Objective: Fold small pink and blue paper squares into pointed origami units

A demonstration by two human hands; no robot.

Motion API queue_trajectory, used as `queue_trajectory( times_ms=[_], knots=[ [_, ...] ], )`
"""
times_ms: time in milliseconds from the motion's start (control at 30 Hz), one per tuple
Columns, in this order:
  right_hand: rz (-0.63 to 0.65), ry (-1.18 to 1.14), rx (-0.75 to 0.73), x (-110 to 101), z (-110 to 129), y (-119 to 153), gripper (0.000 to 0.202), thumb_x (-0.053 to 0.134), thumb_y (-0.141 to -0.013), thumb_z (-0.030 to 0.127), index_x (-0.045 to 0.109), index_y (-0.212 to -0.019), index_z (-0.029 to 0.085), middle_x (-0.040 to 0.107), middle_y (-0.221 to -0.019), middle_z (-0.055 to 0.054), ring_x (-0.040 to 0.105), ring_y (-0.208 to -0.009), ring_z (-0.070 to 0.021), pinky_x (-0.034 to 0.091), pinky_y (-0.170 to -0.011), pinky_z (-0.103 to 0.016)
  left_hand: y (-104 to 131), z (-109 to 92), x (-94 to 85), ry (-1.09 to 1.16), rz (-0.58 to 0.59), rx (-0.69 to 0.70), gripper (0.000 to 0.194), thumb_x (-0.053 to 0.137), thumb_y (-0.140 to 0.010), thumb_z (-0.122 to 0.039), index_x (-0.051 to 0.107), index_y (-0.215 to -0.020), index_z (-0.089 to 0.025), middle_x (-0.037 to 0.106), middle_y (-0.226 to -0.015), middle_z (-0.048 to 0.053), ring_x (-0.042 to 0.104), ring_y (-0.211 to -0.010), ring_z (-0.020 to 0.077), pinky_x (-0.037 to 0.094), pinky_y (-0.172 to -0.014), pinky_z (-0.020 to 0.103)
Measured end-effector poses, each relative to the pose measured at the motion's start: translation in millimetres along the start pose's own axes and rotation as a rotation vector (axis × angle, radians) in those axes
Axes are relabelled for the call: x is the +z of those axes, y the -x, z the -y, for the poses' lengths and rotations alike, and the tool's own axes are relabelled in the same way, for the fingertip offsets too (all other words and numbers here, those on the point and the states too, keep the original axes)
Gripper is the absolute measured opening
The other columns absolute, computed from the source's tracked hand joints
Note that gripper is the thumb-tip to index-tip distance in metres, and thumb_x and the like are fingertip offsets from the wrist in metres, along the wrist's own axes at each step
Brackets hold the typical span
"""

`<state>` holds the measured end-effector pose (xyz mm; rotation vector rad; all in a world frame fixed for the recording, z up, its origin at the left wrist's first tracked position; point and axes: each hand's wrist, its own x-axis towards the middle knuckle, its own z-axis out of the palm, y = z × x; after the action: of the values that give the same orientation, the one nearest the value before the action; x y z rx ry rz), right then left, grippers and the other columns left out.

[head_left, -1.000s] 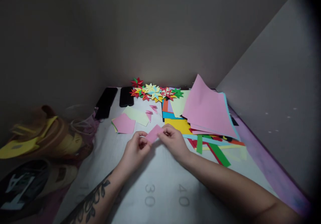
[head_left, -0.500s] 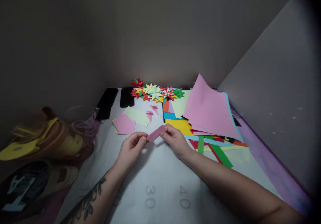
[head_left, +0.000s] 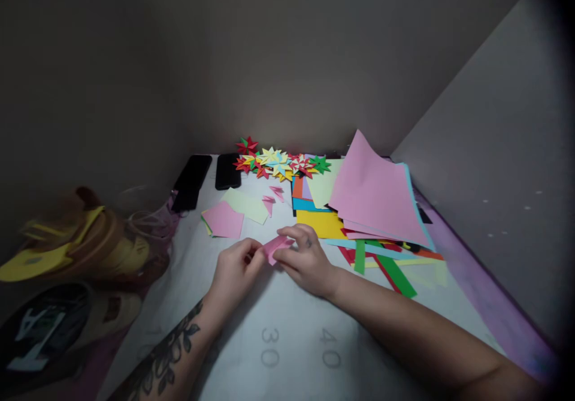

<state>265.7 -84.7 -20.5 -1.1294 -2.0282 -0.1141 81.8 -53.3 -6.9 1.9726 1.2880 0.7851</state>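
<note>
A small folded piece of pink paper (head_left: pixel 275 247) is held in the air over the white mat, between both hands. My left hand (head_left: pixel 238 267) pinches its left end with thumb and fingers. On the right end, the fingers of my right hand (head_left: pixel 309 260) are bent over the paper, thumb beneath, covering part of it. Just beyond lie two small folded pink paper pieces (head_left: pixel 268 204). To the left, a pink paper sheet (head_left: pixel 224 220) rests on a pale green sheet (head_left: pixel 247 205).
Several folded paper stars (head_left: pixel 278 162) line the back edge. Large pink sheets (head_left: pixel 375 191) and coloured strips (head_left: pixel 395 275) lie at right. Two black phones (head_left: pixel 228 171) sit at back left. A brown and yellow bag (head_left: pixel 90 245) stands at far left.
The pink paper went from a flat strip to a more folded, partly opened shape. My right hand has turned and its fingers now reach over the paper.
</note>
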Motion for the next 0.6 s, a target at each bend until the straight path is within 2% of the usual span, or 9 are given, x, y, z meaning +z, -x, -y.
queue_trajectory(
  times_ms=[100, 167, 233, 267, 333, 400, 500, 600],
  knots=[
    [0.051, 0.091, -0.088, 0.4, -4.0, 0.9, 0.014, 0.056, -0.082, 0.014, 0.064, -0.074, 0.023, 0.059, -0.087, -0.003, 0.046, -0.080, -0.0177, 0.039, -0.072, -0.031, -1.5, 1.4, 0.6, -0.045, -0.019, -0.075, 0.018, 0.048, -0.083, -0.027, 0.056, -0.069, -0.018, 0.058, -0.061, -0.003, 0.052, -0.056, 0.0110, 0.038, -0.054, 0.021],
    [0.188, 0.115, -0.154, 0.7, -8.8, 1.3, 0.019, 0.050, -0.086, 0.014, 0.064, -0.075, 0.022, 0.058, -0.074, -0.002, 0.044, -0.067, -0.0150, 0.034, -0.062, -0.027, -3.1, 2.4, 1.0, -0.149, 0.031, -0.113, 0.018, 0.047, -0.083, -0.027, 0.055, -0.070, -0.018, 0.056, -0.060, -0.003, 0.052, -0.056, 0.0123, 0.036, -0.054, 0.022],
    [0.368, 0.085, -0.163, 0.0, -13.0, 0.8, 0.021, 0.047, -0.088, 0.016, 0.065, -0.078, 0.022, 0.060, -0.073, -0.001, 0.046, -0.066, -0.0147, 0.033, -0.061, -0.027, -4.4, 3.5, 1.7, -0.290, 0.079, -0.087, 0.013, 0.048, -0.082, -0.027, 0.057, -0.078, -0.018, 0.059, -0.067, 0.000, 0.054, -0.062, 0.0153, 0.038, -0.058, 0.025],
    [0.449, 0.054, -0.134, -0.8, -14.6, 0.3, 0.022, 0.046, -0.089, 0.018, 0.065, -0.080, 0.023, 0.062, -0.076, -0.001, 0.048, -0.068, -0.0150, 0.033, -0.062, -0.027, -4.8, 4.0, 2.0, -0.348, 0.082, -0.043, 0.014, 0.049, -0.082, -0.026, 0.059, -0.086, -0.017, 0.061, -0.075, 0.002, 0.055, -0.069, 0.0176, 0.040, -0.062, 0.027],
    [0.558, -0.017, -0.026, -2.7, -16.9, -0.9, 0.023, 0.044, -0.090, 0.020, 0.065, -0.082, 0.023, 0.064, -0.080, -0.001, 0.052, -0.072, -0.0158, 0.035, -0.066, -0.027, -5.8, 5.2, 1.7, -0.416, 0.069, 0.105, 0.026, 0.053, -0.080, -0.023, 0.058, -0.105, -0.016, 0.061, -0.097, 0.009, 0.055, -0.089, 0.0228, 0.043, -0.074, 0.033],
    [0.579, -0.092, 0.095, -4.6, -19.5, -1.4, 0.022, 0.044, -0.090, 0.021, 0.066, -0.085, 0.023, 0.066, -0.082, -0.002, 0.054, -0.074, -0.0162, 0.038, -0.069, -0.027, -7.1, 6.7, -0.4, -0.443, 0.091, 0.283, 0.031, 0.055, -0.081, -0.021, 0.060, -0.112, -0.020, 0.056, -0.114, 0.012, 0.049, -0.105, 0.0262, 0.040, -0.085, 0.040],
    [0.550, -0.189, 0.137, -6.4, -25.9, 0.5, 0.020, 0.048, -0.089, 0.019, 0.067, -0.088, 0.024, 0.067, -0.092, -0.003, 0.057, -0.083, -0.0171, 0.041, -0.071, -0.028, -9.5, 9.4, -6.6, -0.471, 0.244, 0.489, 0.020, 0.055, -0.085, -0.021, 0.068, -0.098, -0.028, 0.061, -0.111, 0.007, 0.047, -0.106, 0.0259, 0.036, -0.089, 0.043],
    [0.531, -0.206, 0.044, -6.0, -34.1, 4.2, 0.023, 0.047, -0.087, 0.014, 0.067, -0.089, 0.024, 0.066, -0.102, -0.005, 0.056, -0.091, -0.0184, 0.043, -0.074, -0.030, -11.3, 11.8, -11.9, -0.470, 0.408, 0.564, 0.020, 0.055, -0.086, -0.019, 0.068, -0.100, -0.027, 0.067, -0.101, 0.004, 0.050, -0.100, 0.0230, 0.035, -0.084, 0.039]
  ],
)
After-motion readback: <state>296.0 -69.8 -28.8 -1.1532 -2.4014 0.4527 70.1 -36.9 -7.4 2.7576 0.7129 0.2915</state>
